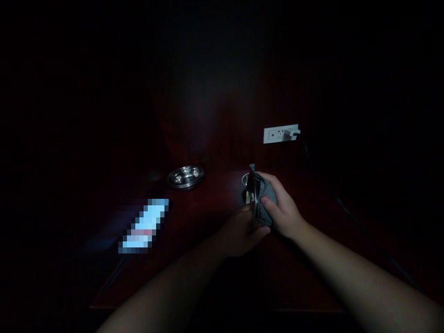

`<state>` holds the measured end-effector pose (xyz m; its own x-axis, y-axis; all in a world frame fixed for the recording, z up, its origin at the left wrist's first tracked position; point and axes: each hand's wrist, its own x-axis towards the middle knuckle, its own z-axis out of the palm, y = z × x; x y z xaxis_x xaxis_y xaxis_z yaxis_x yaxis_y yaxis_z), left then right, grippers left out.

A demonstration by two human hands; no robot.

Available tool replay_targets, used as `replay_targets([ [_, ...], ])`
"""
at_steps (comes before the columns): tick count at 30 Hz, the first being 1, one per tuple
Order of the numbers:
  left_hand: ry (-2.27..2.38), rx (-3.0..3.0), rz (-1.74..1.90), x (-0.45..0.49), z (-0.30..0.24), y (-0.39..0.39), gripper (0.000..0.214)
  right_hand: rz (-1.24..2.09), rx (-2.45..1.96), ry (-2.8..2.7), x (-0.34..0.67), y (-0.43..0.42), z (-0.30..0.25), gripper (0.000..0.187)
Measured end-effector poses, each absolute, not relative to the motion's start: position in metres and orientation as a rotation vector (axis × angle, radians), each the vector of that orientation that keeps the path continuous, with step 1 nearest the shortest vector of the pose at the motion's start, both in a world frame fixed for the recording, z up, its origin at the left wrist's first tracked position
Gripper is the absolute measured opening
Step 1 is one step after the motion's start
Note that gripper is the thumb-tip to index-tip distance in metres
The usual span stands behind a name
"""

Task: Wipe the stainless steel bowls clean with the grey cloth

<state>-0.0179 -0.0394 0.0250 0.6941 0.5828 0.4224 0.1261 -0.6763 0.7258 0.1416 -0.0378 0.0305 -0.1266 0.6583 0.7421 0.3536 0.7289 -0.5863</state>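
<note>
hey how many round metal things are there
2: a shiny dish left of the held grey item, and a rim behind that item, partly hidden. Darkness may hide others.

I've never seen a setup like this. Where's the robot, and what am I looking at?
There's no robot here, just a person's two bare hands. The single picture comes from a camera worn on the head, looking forward and down. The right hand holds what looks like a grey fabric pouch; the left hand is at its lower left edge, too dark to judge its grip. On the dark red table lie a shiny metal dish and a bright, blurred-out screen. Behind is a white socket plate with a plug in it.
</note>
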Motion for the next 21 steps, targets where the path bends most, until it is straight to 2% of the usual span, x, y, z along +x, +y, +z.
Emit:
replay_targets([
  [7,0.555,2.391,0.783,-0.020,0.029,-0.041,0.020,0.665,-0.853,-1.449,0.140,-0.033,0.030,0.042],
  [12,0.416,2.406,0.792,-0.021,0.032,-0.044,0.034,1.093,-0.798,-1.019,0.136,-0.027,0.032,0.037],
  [15,0.367,2.349,0.810,-0.021,0.030,-0.044,0.044,1.220,-0.806,-0.861,0.134,-0.028,0.032,0.035],
  [18,0.316,2.165,0.873,-0.021,0.025,-0.043,0.060,1.153,-0.806,-0.971,0.133,-0.031,0.031,0.037],
  [21,0.283,1.854,0.884,-0.021,0.019,-0.041,0.065,0.874,-0.764,-1.301,0.135,-0.034,0.028,0.041],
])
